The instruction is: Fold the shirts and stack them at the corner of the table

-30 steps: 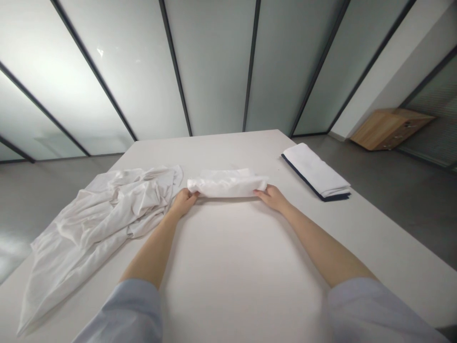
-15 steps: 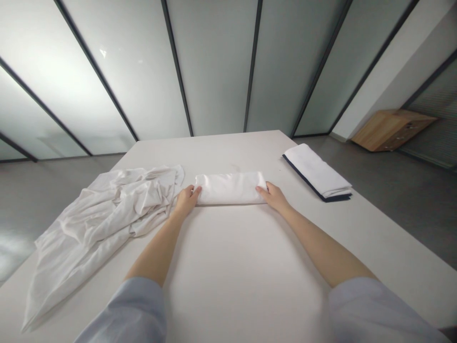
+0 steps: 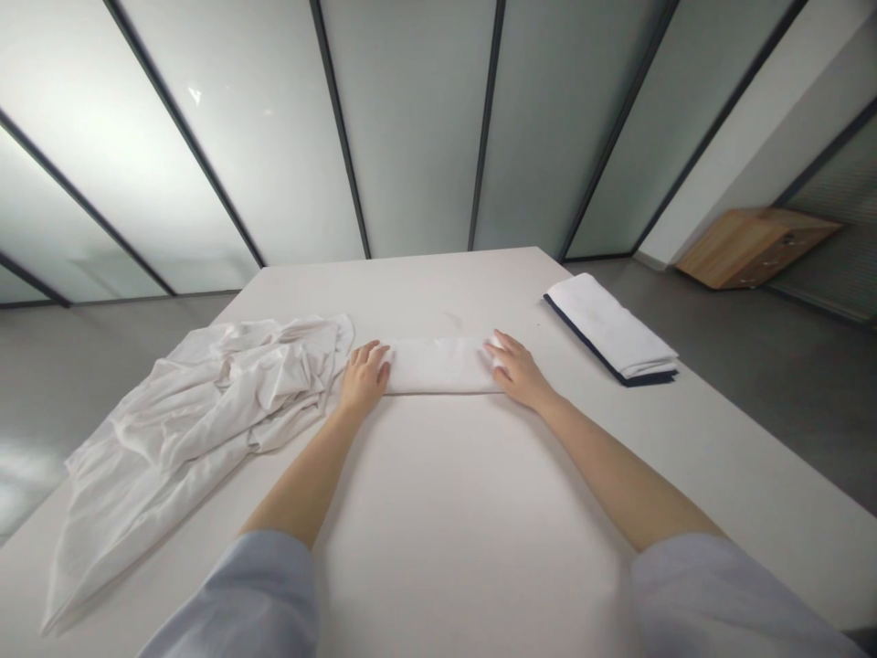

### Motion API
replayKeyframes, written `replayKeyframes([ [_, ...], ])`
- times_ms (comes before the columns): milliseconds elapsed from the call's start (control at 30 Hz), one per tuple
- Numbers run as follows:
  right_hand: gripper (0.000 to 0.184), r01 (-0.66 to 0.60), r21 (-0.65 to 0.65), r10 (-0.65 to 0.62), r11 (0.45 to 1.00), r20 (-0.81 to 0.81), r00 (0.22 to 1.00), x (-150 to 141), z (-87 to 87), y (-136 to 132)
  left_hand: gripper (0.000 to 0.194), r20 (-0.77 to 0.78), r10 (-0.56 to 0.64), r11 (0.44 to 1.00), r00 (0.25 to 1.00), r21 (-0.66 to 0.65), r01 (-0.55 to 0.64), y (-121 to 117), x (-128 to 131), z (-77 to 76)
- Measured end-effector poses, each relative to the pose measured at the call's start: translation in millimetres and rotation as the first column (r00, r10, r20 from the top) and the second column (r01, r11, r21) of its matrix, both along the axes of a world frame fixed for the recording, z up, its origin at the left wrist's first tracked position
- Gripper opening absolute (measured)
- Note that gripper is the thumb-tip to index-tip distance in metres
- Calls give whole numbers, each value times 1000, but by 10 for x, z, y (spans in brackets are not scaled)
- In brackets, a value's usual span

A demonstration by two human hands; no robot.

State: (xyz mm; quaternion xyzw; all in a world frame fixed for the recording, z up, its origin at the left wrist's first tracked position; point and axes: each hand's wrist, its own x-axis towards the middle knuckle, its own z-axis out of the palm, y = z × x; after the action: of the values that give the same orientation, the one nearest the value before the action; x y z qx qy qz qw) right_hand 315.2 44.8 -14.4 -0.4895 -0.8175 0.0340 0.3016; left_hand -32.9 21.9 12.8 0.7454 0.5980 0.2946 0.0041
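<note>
A white cloth folded into a flat strip lies on the white table in front of me. My left hand rests on its left end, fingers spread and pointing away from me. Over the right end lies my right hand, its fingers also apart. Both hands cover the cloth's ends, so the corners there are hidden. Close to my left hand, a large crumpled white cloth spreads across the table's left side.
At the right edge of the table sits a folded white cloth on top of a dark navy folded one. Frosted glass panels stand beyond the table. On the floor at the right is a wooden cabinet.
Both hands have let go of the strip's ends and opened out flat over them. The strip, held at its ends before, now lies flatter on the table.
</note>
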Motion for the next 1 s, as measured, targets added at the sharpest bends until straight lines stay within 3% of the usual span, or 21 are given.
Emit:
replayKeyframes([
  [133,46,-24,-81,28,996,44,999,-9,-21,20,45,-65,-91,987,994,-136,81,-8,3,-49],
  [267,35,1,-86,3,996,44,999,-4,52,25,63,-102,-88,987,991,-142,73,21,-16,-115],
  [467,24,8,-72,-3,997,78,997,-32,220,-28,46,-62,-24,997,998,-73,19,45,-16,-116],
  [633,8,-54,-48,55,997,17,998,-14,124,-25,44,7,73,997,997,8,-73,45,-61,-90],
  [800,29,7,-227,-17,974,-39,999,6,39,-7,31,170,134,991,976,-10,-135,120,-159,-167],
  [1000,44,104,-270,-119,957,-40,992,-16,54,-4,31,249,158,987,955,-48,-150,148,-176,-198],
])
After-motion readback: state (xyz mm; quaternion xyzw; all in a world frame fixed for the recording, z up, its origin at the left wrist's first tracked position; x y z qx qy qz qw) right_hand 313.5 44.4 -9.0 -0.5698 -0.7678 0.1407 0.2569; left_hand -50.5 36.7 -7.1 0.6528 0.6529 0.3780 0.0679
